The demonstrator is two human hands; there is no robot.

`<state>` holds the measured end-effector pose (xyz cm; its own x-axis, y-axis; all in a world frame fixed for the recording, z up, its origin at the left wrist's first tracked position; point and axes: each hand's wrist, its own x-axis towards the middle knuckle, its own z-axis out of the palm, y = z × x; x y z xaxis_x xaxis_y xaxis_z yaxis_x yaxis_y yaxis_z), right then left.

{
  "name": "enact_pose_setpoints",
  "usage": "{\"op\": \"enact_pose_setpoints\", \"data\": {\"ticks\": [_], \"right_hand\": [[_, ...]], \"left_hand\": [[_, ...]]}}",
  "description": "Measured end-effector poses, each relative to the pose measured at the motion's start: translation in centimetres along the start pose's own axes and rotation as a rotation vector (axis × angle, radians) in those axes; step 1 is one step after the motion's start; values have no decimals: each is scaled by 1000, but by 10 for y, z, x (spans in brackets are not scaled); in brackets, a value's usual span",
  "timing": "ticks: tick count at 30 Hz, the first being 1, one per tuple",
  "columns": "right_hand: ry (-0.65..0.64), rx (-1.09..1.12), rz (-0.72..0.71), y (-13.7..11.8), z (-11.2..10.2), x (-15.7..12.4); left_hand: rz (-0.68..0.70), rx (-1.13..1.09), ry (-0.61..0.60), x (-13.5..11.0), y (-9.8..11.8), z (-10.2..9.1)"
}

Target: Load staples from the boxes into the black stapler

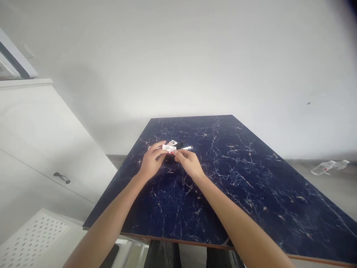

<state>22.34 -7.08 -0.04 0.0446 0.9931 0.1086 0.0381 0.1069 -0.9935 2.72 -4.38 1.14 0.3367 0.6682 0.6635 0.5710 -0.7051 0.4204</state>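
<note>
Between my two hands is a small red and white box (169, 148), held just above the dark blue table. My left hand (152, 160) pinches its left end with thumb and fingers. At its right end, the thumb and fingers of my right hand (189, 161) close on the lower corner. Just behind it lies another small white and red box (172, 142), partly covered. A black item (180, 145) and a slim silvery-white object (188, 147) lie beside it, too small to name. Something dark shows beneath the held box, its kind hidden.
The blue marble-patterned table (237, 178) stands against a pale wall (195, 67). To the left is a white cabinet (41, 137) with a dark handle (61, 178). A white perforated seat (33, 238) is at lower left. Clear plastic bottles (323, 168) lie on the floor at right.
</note>
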Motion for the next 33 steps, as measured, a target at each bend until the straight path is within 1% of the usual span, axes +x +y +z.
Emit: {"op": "enact_pose_setpoints", "data": {"ticks": [3,6,8,10,13,15,18,21,23,25,28,29,30,33], "right_hand": [[-14,236,73,4,-1,4],[-14,394,132,6,-1,5],[-9,424,144,7,-1,5],[6,435,142,7,0,3],[32,431,138,6,0,2],[35,433,129,5,1,2],[42,444,113,6,1,3],[69,433,109,9,1,5],[72,414,105,11,1,7],[63,401,93,14,1,8],[52,415,91,15,3,8],[47,430,100,15,3,7],[39,450,112,14,4,6],[5,533,144,11,5,4]], "left_hand": [[-44,-169,-20,-3,10,6],[-191,-477,-46,-5,14,7],[-299,-689,-68,-4,14,8],[-396,-825,-69,-4,12,9],[-537,-931,-35,-1,8,10],[-593,-994,-24,0,6,10],[-625,-1050,-15,1,5,9],[-627,-1033,-18,1,5,9],[-607,-1011,-43,-1,4,12],[-573,-950,-81,-3,4,15],[-509,-785,-108,-7,4,21],[-495,-773,-115,-8,5,22],[-489,-804,-126,-8,6,21],[-523,-1039,-175,-6,8,15]]}}
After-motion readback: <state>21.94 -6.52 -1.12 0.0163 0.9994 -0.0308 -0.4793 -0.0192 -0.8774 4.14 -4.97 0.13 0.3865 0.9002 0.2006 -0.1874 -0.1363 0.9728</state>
